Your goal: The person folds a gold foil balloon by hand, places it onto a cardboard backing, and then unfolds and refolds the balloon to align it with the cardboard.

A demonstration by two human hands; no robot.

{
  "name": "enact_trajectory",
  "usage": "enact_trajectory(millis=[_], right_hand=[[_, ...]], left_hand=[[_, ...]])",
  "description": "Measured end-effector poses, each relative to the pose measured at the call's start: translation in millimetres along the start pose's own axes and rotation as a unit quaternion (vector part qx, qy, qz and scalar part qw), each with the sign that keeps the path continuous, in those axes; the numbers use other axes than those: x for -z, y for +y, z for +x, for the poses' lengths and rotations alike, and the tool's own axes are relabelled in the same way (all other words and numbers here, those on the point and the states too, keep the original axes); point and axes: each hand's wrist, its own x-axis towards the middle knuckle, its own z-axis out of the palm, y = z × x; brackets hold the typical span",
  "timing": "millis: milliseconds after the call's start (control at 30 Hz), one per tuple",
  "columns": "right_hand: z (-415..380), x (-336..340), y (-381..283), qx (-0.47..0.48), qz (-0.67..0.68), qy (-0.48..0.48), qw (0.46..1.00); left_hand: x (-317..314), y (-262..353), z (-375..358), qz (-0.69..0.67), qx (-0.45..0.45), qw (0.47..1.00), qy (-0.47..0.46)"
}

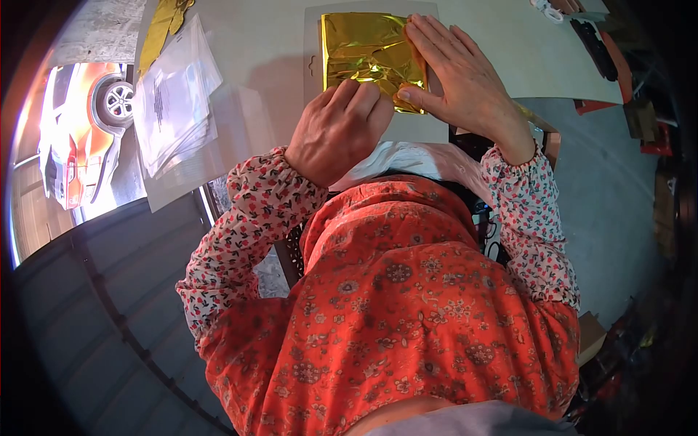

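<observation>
A folded packet of shiny gold foil (pixel 367 40) lies on the table, on top of a flat sheet (pixel 314 43) that has a hang-hole cut at its left edge. My left hand (pixel 342 131) is closed in a fist over the packet's lower edge, with its fingertips hidden beneath the knuckles. Whether it pinches the foil or only presses on it cannot be seen. Flat along the packet's right side rests my right hand (pixel 465 87), fingers stretched out and thumb apart near the lower right corner. The foil is wrinkled between the two hands.
Clear plastic bags (pixel 174 109) are piled on the left of the table (pixel 269 29), below a strip of gold foil (pixel 161 33). A black object (pixel 595 49) and a white coil (pixel 549 10) sit at the far right. An orange car (pixel 94 123) stands outside.
</observation>
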Motion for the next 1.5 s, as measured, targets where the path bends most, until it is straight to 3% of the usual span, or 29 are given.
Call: enact_trajectory(millis=[500, 533, 667, 933, 1033, 1133, 1233, 1267, 1367, 1500], right_hand=[[1, -1, 0, -0.015, 0.022, 0.001, 1.0], [0, -2, 1, -0.017, 0.028, 0.004, 0.999], [1, -1, 0, -0.007, 0.024, 0.027, 0.999], [1, 0, 1, -0.006, 0.033, 0.022, 0.999], [4, 3, 3, -0.003, 0.119, 0.065, 0.991], [15, 27, -4, 0.013, 0.091, 0.119, 0.989], [29, 39, -39, -0.024, 0.279, 0.03, 0.96], [34, 11, -35, 0.019, 0.25, 0.091, 0.964], [45, -15, -46, 0.05, 0.063, 0.097, 0.992], [43, -23, -44, 0.019, 0.058, 0.063, 0.996]], left_hand=[[-14, 9, -26, -0.031, -0.009, 0.995, 0.089], [-23, 7, -31, 0.016, -0.025, 0.996, 0.086], [-25, 21, -38, -0.023, 0.064, 0.996, 0.061], [-40, 31, -38, 0.019, 0.106, 0.986, 0.127], [-42, 30, -37, 0.017, 0.113, 0.984, 0.138], [-43, 29, -35, 0.02, 0.117, 0.983, 0.14], [-40, 30, -32, 0.016, 0.11, 0.986, 0.126], [-38, 30, -31, 0.013, 0.107, 0.987, 0.119], [-39, 28, -30, 0.004, 0.105, 0.989, 0.108], [-45, 27, -34, -0.012, 0.088, 0.988, 0.127]])
